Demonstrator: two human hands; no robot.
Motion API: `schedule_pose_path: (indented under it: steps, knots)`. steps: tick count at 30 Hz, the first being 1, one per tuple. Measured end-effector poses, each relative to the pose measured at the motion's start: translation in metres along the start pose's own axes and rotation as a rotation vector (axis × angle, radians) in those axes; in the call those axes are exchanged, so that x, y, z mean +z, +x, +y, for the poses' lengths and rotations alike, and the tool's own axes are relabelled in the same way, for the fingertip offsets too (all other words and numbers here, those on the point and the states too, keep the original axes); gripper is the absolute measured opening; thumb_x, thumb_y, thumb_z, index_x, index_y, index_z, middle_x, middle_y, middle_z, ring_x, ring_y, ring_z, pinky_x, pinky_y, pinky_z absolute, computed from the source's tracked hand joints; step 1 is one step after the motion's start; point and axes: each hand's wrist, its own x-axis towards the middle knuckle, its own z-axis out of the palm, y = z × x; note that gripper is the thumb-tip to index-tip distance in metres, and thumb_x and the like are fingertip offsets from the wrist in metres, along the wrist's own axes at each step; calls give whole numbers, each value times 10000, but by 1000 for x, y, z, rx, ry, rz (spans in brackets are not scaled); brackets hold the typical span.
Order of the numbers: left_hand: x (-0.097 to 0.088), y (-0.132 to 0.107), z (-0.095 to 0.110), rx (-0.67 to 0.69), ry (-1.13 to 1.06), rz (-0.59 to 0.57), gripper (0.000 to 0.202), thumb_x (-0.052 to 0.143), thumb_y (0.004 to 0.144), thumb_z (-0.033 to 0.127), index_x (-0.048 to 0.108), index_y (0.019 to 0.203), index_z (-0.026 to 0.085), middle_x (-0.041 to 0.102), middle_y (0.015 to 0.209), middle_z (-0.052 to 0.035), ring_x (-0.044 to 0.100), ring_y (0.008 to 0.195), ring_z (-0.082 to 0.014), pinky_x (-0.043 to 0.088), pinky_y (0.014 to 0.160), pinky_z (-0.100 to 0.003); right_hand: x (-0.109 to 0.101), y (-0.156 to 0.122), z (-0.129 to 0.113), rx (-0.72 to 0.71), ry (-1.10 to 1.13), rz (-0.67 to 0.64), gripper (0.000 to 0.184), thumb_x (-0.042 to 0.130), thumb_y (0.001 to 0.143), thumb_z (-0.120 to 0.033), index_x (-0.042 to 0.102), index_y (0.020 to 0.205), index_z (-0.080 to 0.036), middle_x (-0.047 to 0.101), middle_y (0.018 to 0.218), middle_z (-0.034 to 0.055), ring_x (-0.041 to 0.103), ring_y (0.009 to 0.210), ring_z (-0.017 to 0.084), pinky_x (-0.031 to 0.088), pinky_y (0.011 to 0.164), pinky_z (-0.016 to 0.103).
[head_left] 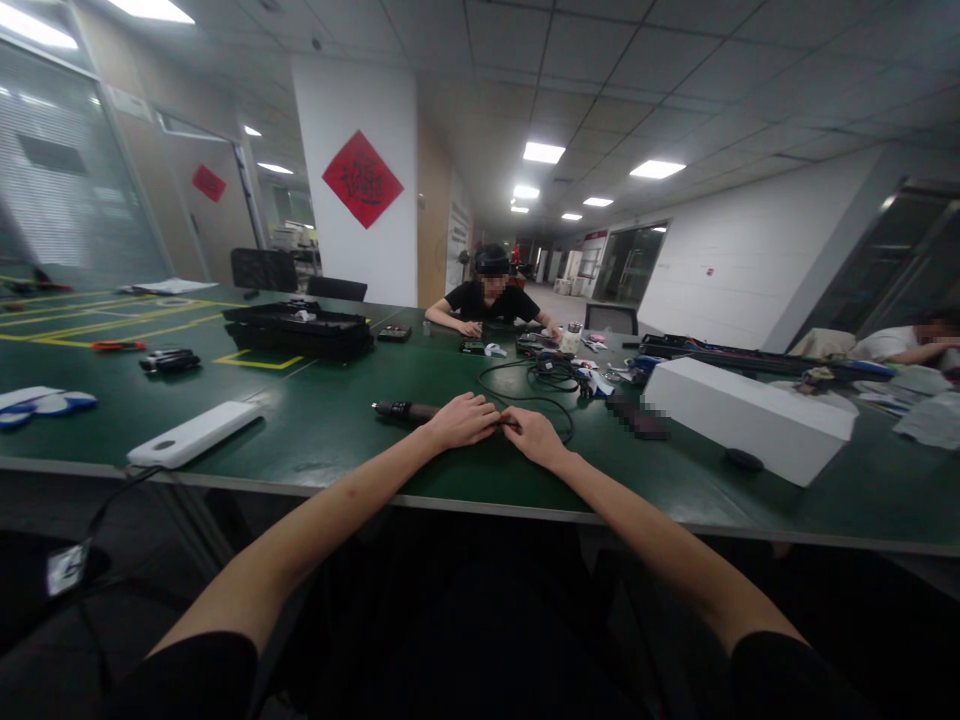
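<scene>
An electric screwdriver (397, 410) with a black nose and a bit at its tip lies on the green table in front of me, pointing left. My left hand (465, 420) is closed over its rear part, hiding much of the body. My right hand (534, 438) sits close beside it, fingertips pinched at the screwdriver's tail end on the black cable (564, 408). The fingertips of the two hands nearly meet, and the exact join between cable and tool is hidden. The cable curves from behind my right hand towards a tangled coil (553, 374).
A white power bank-like case (196, 434) and a black tray (300, 330) lie to the left, with orange-handled pliers (118, 346). On the right stands a long white box (750, 410), a dark mouse-like object (743, 460) before it. A co-worker (491, 300) sits opposite.
</scene>
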Motion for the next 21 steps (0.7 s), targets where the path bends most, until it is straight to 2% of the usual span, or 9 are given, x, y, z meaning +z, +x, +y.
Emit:
schedule_pose_path:
  steps: [10, 14, 17, 21]
  knots:
    - [2, 3, 3, -29, 48, -7, 227, 516, 1033, 389, 615, 1098, 195, 665, 1056, -95, 582, 990, -253, 394, 821, -392, 0, 0, 0, 4, -15, 3, 143, 618, 933, -189, 663, 1056, -246, 711, 939, 13, 620, 772, 170, 394, 678, 253]
    - [3, 2, 2, 4, 6, -4, 246, 551, 1019, 398, 609, 1150, 198, 660, 1106, -96, 586, 1003, -241, 408, 819, -377, 0, 0, 0, 5, -2, -2, 134, 627, 931, -195, 666, 1049, -245, 711, 929, 15, 622, 779, 174, 399, 688, 255]
    - [5, 3, 2, -3, 11, -11, 216, 520, 1039, 376, 621, 1118, 202, 664, 1063, -89, 592, 987, -233, 415, 811, -369, 0, 0, 1, 5, 15, -11, 136, 636, 926, -189, 668, 1045, -245, 709, 916, 13, 619, 771, 174, 399, 686, 254]
    - [8, 3, 1, -28, 16, -15, 271, 503, 1051, 435, 617, 1121, 199, 663, 1071, -86, 605, 996, -235, 428, 786, -351, 1, 1, 1, 1, 30, 3, 109, 639, 935, -191, 667, 1027, -244, 705, 915, 12, 615, 766, 170, 404, 685, 253]
